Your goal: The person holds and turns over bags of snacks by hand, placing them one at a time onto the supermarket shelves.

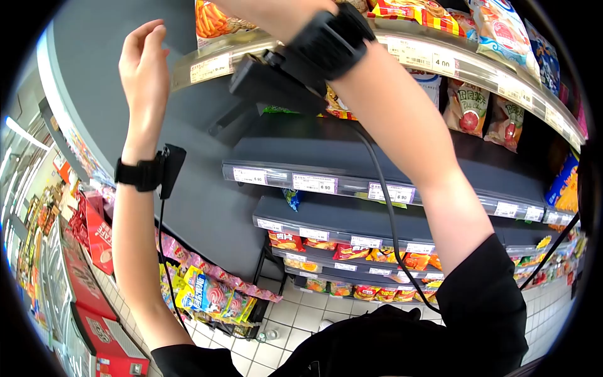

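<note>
My left hand [146,63] is raised in front of the grey side panel [207,169] of the shelf unit. Its fingers are loosely bent with space beside the thumb, and nothing shows in it. My right hand [273,14] reaches across the upper shelf and leaves the view at the top; its fingers are out of sight. Nearest to it are an orange snack bag [220,22] and a red-and-yellow bag [418,14] on that shelf. Black straps with devices [143,174] sit on both wrists, and cables run down from them.
Price-tagged shelf edges [314,182] curve across the front. Fruit-print snack bags [467,107] stand at the right of the second level. Packets of candy [210,295] hang at the panel's lower end. Red-fronted glass-topped cases [85,283] line the left, beyond the tiled floor [295,320].
</note>
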`<move>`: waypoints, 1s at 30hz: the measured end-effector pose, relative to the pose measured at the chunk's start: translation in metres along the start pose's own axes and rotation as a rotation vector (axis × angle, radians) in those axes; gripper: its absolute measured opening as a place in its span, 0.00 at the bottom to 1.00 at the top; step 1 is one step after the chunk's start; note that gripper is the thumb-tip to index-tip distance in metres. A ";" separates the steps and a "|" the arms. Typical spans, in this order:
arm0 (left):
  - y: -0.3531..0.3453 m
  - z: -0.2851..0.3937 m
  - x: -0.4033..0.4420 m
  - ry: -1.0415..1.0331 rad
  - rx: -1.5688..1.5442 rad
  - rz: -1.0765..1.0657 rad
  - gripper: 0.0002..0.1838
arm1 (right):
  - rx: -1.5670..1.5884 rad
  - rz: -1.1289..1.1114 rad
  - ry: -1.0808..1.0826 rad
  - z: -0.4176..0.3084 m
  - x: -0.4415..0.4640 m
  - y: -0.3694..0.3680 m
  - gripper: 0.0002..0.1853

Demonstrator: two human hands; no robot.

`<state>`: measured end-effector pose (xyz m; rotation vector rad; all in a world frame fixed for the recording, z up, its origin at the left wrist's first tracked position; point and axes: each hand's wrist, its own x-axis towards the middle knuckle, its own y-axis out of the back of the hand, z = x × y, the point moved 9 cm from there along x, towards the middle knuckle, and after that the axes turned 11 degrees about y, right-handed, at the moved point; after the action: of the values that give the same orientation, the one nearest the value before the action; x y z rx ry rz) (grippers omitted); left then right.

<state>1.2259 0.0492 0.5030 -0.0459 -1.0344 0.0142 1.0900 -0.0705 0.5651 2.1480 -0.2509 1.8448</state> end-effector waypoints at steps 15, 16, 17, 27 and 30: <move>0.043 0.124 -0.194 0.010 -0.189 0.138 0.12 | 0.596 -0.175 -0.280 -0.020 -0.166 0.028 0.17; 0.042 0.129 -0.208 0.031 -0.178 0.141 0.12 | 0.633 -0.162 -0.293 -0.020 -0.176 0.032 0.15; 0.041 0.132 -0.223 0.052 -0.168 0.145 0.12 | 0.669 -0.150 -0.306 -0.022 -0.185 0.038 0.13; -0.005 0.153 -0.377 0.370 -0.076 0.265 0.15 | 0.809 -0.314 -0.558 -0.047 -0.305 0.079 0.11; -0.014 0.163 -0.427 0.457 -0.027 0.303 0.14 | 0.874 -0.327 -0.632 -0.061 -0.343 0.085 0.11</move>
<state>0.8672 0.0261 0.2196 -0.2209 -0.5638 0.2548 0.9503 -0.1510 0.2451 3.0422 0.8897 1.1227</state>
